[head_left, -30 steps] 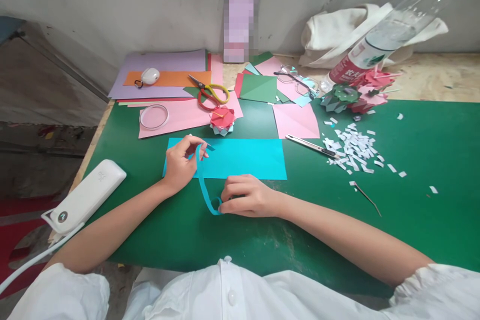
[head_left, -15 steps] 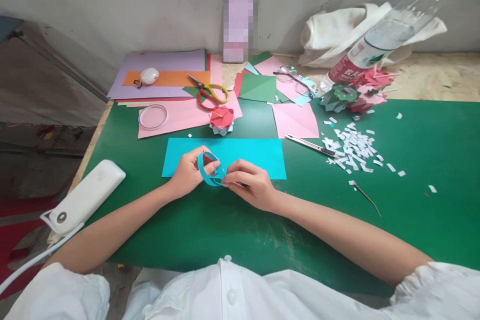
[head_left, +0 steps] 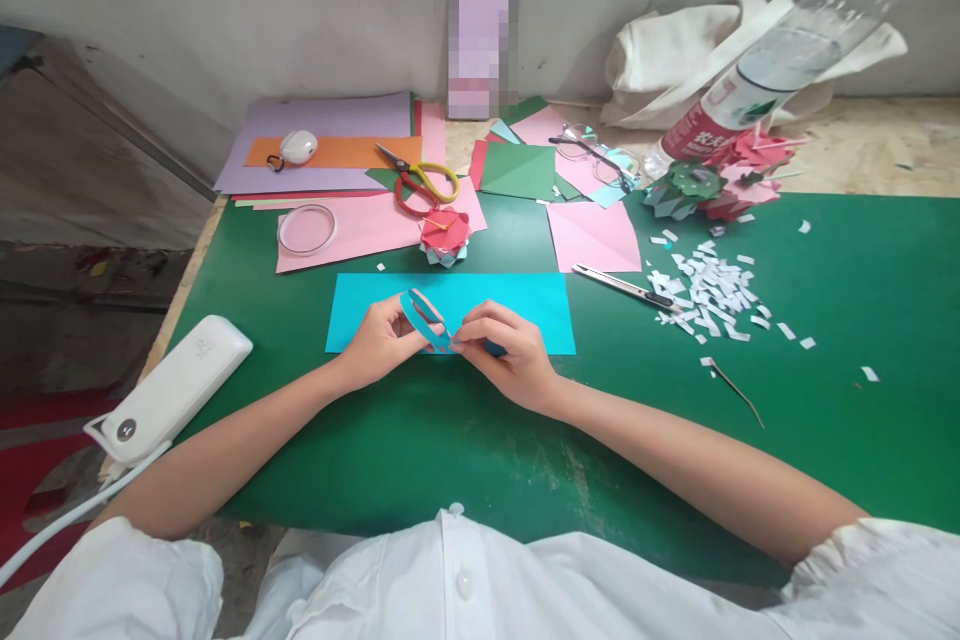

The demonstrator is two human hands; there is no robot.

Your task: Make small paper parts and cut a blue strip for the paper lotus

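Both my hands meet over a cyan paper sheet [head_left: 525, 305] on the green mat [head_left: 825, 420]. My left hand [head_left: 382, 340] and my right hand [head_left: 502, 350] each pinch a narrow cyan paper strip [head_left: 421, 315], which curls into a small loop between them. The fingers of both hands are closed on the strip. A small red and teal folded paper flower [head_left: 445, 236] stands just beyond the sheet.
Scissors [head_left: 420, 182], a tape ring [head_left: 307, 228], coloured paper sheets [head_left: 330, 130] and glasses [head_left: 592, 155] lie at the back. A utility knife [head_left: 622, 286], white paper scraps [head_left: 712, 290] and a needle tool [head_left: 735, 388] lie right. A plastic bottle [head_left: 772, 70] leans back right; a white device [head_left: 172, 390] sits left.
The strip hung long between my hands a second ago; my right hand has moved up to my left, and the strip is now curled into a small loop over the cyan sheet.
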